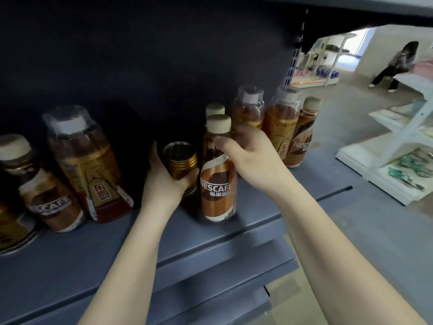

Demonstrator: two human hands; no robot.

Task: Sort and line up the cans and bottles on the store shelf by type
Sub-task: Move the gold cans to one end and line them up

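Dim store aisle; we look down onto a blue-grey shelf (70, 261) with a dark back panel (117, 55) behind it and lower shelf edges stepping toward us; past the right end, a pale floor, white display racks (398, 146) and a person seated far off (396, 64).

Left hand (164, 184): closed around a gold-shouldered can (181, 164), thumb across its near side, fingers behind it; whether the can's base touches the shelf is hidden by the hand.

Right hand (253, 158): wrapped on the neck of a front Nescafe bottle (218, 184), just below its cream cap; this bottle stands upright on the shelf, just right of the can and touching or nearly touching it.

Directly behind that bottle, a second cream-capped bottle (215, 110) of which we see only the top; farther right, two amber energy-drink bottles (248, 111) (282, 123) with clear wrapped caps, then another Nescafe bottle (302, 137) near the shelf's right end.

Left group, well apart from the hands: one tall energy-drink bottle with red base (89, 165); just left of it a Nescafe bottle at left (44, 191); at the frame's left edge a gold can (11, 228), partly cut off; types are mixed on both sides.
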